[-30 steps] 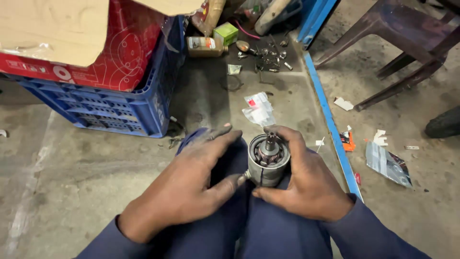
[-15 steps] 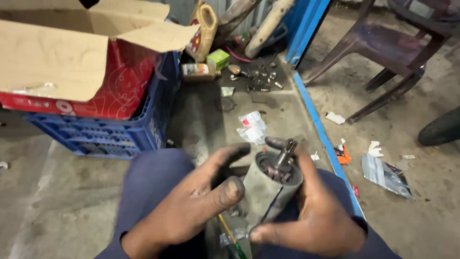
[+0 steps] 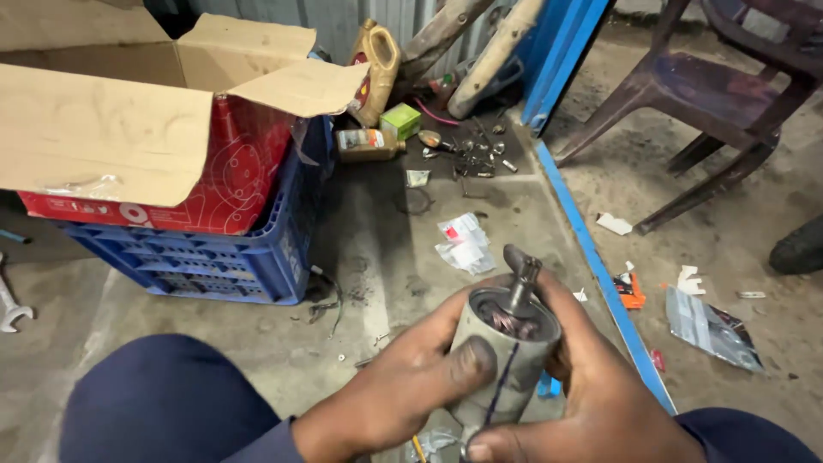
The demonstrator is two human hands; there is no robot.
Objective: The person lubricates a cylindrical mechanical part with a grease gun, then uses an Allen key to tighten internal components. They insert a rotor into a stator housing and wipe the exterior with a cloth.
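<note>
Basically, we gripped the motor [image 3: 506,356] with both hands [image 3: 403,390] [image 3: 600,386], shaft [image 3: 521,287] tilted toward the crate [image 3: 249,257]; best kept steady.

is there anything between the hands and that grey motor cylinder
No. Both hands grip the grey metal motor cylinder directly: the left hand wraps its side with the thumb across the front, and the right hand cups the other side. Nothing visible lies between them.

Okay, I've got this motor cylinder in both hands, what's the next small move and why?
Probably tilt the motor cylinder a bit more toward you. Its open end, with the shaft sticking out and copper windings inside, faces up and away, while the left hand and right hand already grip the body firmly.
</note>
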